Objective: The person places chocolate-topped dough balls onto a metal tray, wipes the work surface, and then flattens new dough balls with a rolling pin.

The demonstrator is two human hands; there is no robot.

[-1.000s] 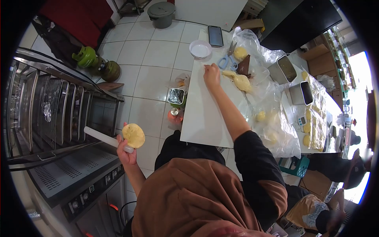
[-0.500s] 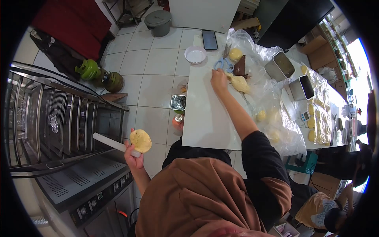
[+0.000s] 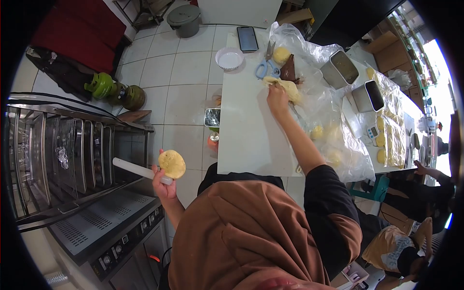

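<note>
In my left hand (image 3: 165, 185) are a flat round piece of dough (image 3: 172, 164) and a white rolling pin (image 3: 140, 170), held out over the floor left of the table. My right hand (image 3: 277, 98) is closed on the near end of a pale yellow filled piping bag (image 3: 289, 90) on the white table (image 3: 251, 140). Just beyond it lie blue-handled scissors (image 3: 268, 70), a brown piping bag (image 3: 288, 70) and a round dough ball (image 3: 281, 55). A white paper cup (image 3: 229, 58) sits near the table's left edge.
A phone (image 3: 247, 38) lies at the far edge. Two metal tins (image 3: 340, 70), a timer (image 3: 372, 132) and plastic-covered dough (image 3: 394, 133) are on the right. A tray rack (image 3: 79, 154) and oven (image 3: 106, 217) stand left. Another person (image 3: 394, 251) is at lower right.
My right hand has moved from beside the scissors' handles onto the yellow piping bag, whose end is now lifted towards the scissors. The left hand still holds the dough and rolling pin.
</note>
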